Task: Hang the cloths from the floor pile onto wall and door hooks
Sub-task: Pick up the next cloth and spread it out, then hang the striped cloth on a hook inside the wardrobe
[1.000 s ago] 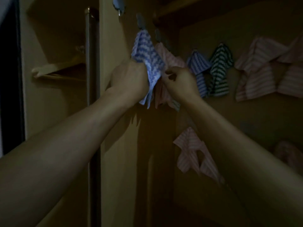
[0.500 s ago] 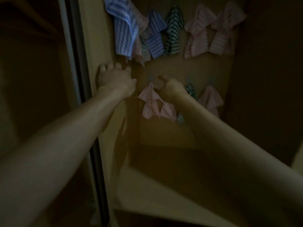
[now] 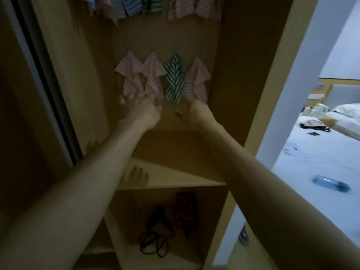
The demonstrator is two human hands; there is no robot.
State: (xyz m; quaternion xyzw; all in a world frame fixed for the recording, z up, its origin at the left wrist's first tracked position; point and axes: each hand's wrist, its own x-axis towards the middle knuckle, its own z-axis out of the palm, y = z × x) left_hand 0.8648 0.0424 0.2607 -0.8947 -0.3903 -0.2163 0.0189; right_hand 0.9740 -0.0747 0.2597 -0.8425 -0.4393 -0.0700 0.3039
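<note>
Now both hands are out in front of the wardrobe's back wall point(image 3: 155, 36), empty as far as can be seen. The left hand point(image 3: 139, 109) has its fingers point(image 3: 126, 97) spread and loosely straight, tips just under the lower row of hung cloths. The right hand point(image 3: 191, 109) is turned so its fingers are mostly hidden; whether they are curled or straight I cannot tell, though nothing shows in its grasp.

The lower row hangs at twelve o'clock from the hands: two pink striped cloths point(image 3: 134, 73), a green striped cloth point(image 3: 174, 78) and another pink cloth point(image 3: 196, 78), each drooping lengthwise straight down from a hook I cannot make out. More cloths point(image 3: 155, 6) hang along the top edge, farther toward twelve.

The floor pile — the thing the coming move turns on — is not in view. By my judgement it lies down toward six o'clock, below the shelf point(image 3: 175, 180) and the compartment holding a hair dryer point(image 3: 158, 221) with its cord, so both hands would have to drop and draw back. Neither hand looks clearly nearer — they sit almost level, side by side.
</note>
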